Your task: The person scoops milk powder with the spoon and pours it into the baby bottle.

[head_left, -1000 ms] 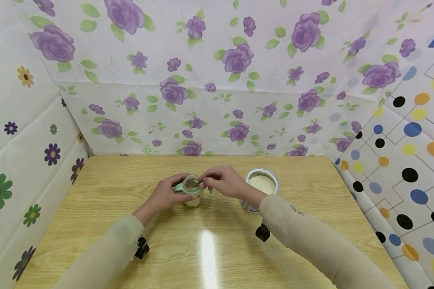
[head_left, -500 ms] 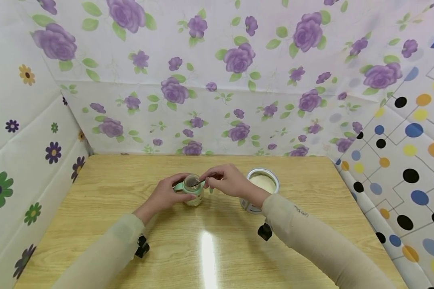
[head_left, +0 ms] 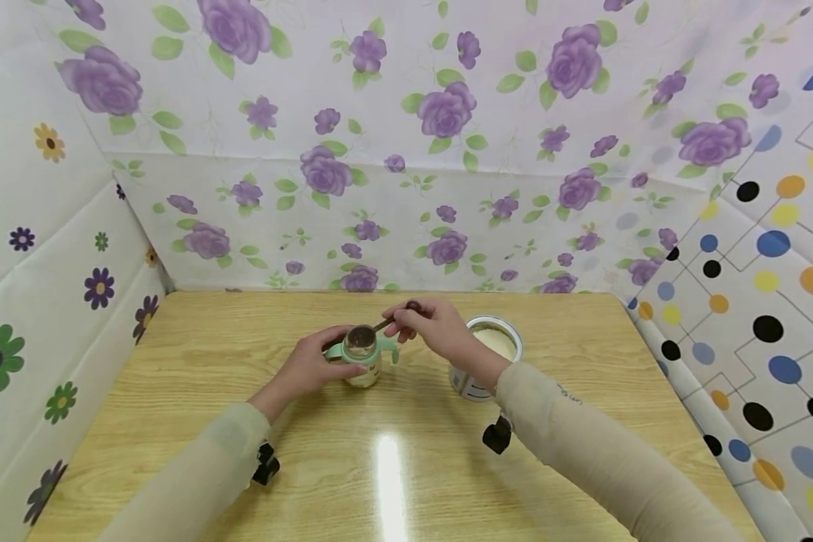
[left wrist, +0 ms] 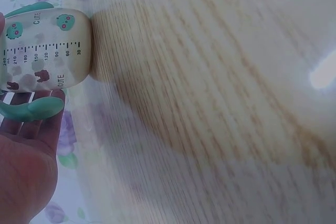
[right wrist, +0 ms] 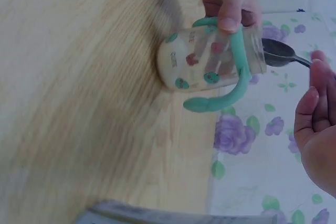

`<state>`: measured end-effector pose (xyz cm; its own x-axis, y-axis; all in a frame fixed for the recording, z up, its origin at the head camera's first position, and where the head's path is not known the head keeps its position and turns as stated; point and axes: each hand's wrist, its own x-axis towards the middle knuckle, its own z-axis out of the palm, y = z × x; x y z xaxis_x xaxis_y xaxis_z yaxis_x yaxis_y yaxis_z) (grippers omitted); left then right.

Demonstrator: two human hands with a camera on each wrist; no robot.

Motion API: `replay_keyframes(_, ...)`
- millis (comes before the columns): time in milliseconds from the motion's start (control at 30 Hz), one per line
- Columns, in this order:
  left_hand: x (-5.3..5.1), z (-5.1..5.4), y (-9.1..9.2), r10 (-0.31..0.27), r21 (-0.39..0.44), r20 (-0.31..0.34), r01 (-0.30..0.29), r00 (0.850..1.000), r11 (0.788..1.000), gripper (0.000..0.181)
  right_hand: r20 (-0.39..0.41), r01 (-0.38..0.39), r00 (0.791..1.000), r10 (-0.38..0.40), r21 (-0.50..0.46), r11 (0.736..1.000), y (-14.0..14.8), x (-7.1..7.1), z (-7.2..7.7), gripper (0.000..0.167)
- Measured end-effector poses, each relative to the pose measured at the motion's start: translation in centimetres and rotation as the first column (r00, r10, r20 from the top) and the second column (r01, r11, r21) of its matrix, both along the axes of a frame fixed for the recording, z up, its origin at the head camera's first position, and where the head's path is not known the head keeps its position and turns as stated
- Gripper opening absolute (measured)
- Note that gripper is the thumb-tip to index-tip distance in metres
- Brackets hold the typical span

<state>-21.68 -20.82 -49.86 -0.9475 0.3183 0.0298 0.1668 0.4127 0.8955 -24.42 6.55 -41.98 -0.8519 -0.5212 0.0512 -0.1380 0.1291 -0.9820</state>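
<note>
A clear baby bottle [head_left: 363, 376] with mint-green handles stands upright on the table, pale contents in its lower part. My left hand [head_left: 315, 361] holds it from the left, fingers behind and thumb in front. In the left wrist view, the bottle [left wrist: 50, 51] shows a millilitre scale and cartoon prints. My right hand [head_left: 436, 331] pinches the handle of a dark metal spoon [head_left: 383, 324]. The bowl of this spoon [right wrist: 278, 52] is over the bottle's open mouth, just outside the rim in the right wrist view. Whether powder lies in the bowl, I cannot tell.
An open can [head_left: 466, 388] of pale powder stands on the right, partly behind my right wrist. The wooden table [head_left: 244, 324] meets a flowered cloth wall [head_left: 393, 203] at the back, with patterned cloth on both sides.
My right hand has drawn back to the right and turned. The spoon's bowl has come up out of the bottle to above its mouth. The left hand and bottle stay in place.
</note>
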Motion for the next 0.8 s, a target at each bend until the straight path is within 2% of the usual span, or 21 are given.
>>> replay_keyframes(100, 0.0, 0.0, 0.1, 0.001, 0.005, 0.011, -0.002, 1.0, 1.0, 0.073, 0.154, 0.093, 0.986, -0.067, -0.166, 0.982, 0.4, -0.1, 0.0, 0.034)
replay_keyframes(200, 0.0, 0.0, 0.1, 0.001, 0.006, 0.02, -0.001, 1.0, 1.0, 0.075, 0.301, 0.185, 0.949, -0.095, -0.285, 0.941, 1.3, 0.0, 0.6, 0.037)
replay_keyframes(300, 0.1, 0.1, 0.0, 0.0, -0.003, 0.017, 0.0, 1.0, 1.0, 0.077, 0.4, 0.259, 0.91, -0.105, -0.353, 0.899, 2.7, 0.0, 1.4, 0.035)
replay_keyframes(467, 0.0, 0.0, -0.1, 0.0, -0.021, 0.003, 0.0, 1.0, 1.0, 0.079, 0.448, 0.31, 0.888, -0.101, -0.423, 0.851, 6.4, -0.2, 2.7, 0.032)
replay_keyframes(600, 0.1, 0.1, -0.1, -0.005, -0.026, 0.008, 0.005, 1.0, 1.0, 0.079, 0.456, 0.334, 0.883, -0.111, -0.445, 0.831, 9.7, -0.3, 3.4, 0.034)
replay_keyframes(800, 0.1, 0.2, -0.1, -0.006, -0.038, 0.013, 0.007, 1.0, 0.999, 0.08, 0.403, 0.325, 0.905, -0.139, -0.443, 0.835, 14.2, 0.4, 3.0, 0.033)
